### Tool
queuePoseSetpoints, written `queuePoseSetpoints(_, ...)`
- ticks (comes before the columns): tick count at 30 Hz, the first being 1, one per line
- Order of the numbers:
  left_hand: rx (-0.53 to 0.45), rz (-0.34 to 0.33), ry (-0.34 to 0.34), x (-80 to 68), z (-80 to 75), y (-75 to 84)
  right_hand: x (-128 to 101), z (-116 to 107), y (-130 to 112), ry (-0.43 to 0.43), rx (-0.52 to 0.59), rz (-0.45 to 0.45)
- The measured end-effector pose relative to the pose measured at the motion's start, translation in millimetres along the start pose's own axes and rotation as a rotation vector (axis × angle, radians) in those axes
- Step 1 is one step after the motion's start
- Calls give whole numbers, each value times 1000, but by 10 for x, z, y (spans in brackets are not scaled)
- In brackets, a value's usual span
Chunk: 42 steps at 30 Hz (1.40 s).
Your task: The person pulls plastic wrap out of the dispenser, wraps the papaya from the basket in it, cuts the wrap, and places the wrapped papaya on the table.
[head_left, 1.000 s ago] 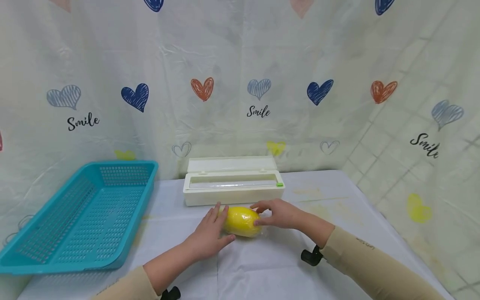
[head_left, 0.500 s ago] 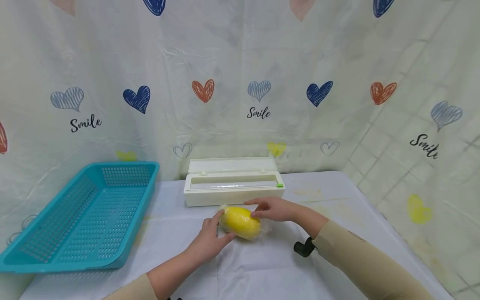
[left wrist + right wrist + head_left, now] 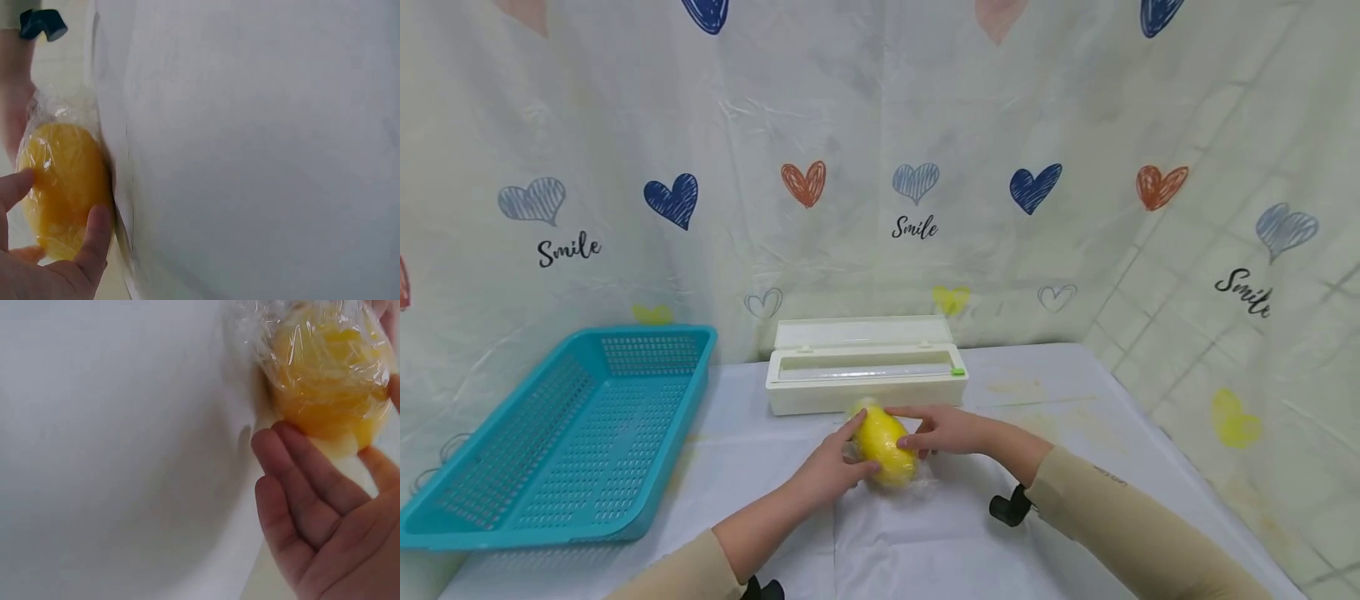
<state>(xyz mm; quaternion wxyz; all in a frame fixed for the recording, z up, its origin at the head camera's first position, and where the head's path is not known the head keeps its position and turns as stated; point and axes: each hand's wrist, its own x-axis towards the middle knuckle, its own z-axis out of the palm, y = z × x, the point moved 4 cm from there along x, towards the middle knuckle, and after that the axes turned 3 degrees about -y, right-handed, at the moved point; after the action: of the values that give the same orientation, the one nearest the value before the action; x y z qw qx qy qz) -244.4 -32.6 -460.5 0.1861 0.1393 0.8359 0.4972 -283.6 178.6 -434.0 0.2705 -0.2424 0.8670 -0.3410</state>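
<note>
A yellow oval fruit (image 3: 883,450) wrapped in clear film lies on the white tablecloth, tilted with its far end to the left. Loose, crinkled film (image 3: 269,331) bunches at its near end. My left hand (image 3: 826,473) holds the fruit's left side, with thumb and fingers spread around it. From the right, my right hand (image 3: 951,430) grips it, thumb on the near side and index finger over the far side. In the right wrist view, other fingers (image 3: 300,469) of that hand touch the lower part of the fruit. What kind of fruit it is cannot be told.
Just behind the fruit stands a white cling film dispenser (image 3: 868,396), lid raised, a roll of film inside. A turquoise perforated basket (image 3: 658,467) sits at the left. A curtain with printed hearts (image 3: 805,250) hangs behind the table.
The fruit has turned from lying nearly sideways to slanting toward me, its left end swinging away. My left hand has followed it slightly to the right; the right hand has kept hold.
</note>
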Motion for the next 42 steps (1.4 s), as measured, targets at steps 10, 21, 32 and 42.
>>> queuePoseSetpoints(10,-65,26,-66,94,-190,-41,-35,155,-51,119,90,91)
queuePoseSetpoints(21,178,15,4,-18,-171,26,-93,184,-61,187,-9,127)
queuePoseSetpoints(32,778,291,34,-299,-142,215,-314,108,-105,231,-359,-150)
queuePoseSetpoints(42,936,529,-11,-364,-35,223,-354,267,-244,199,-852,-530)
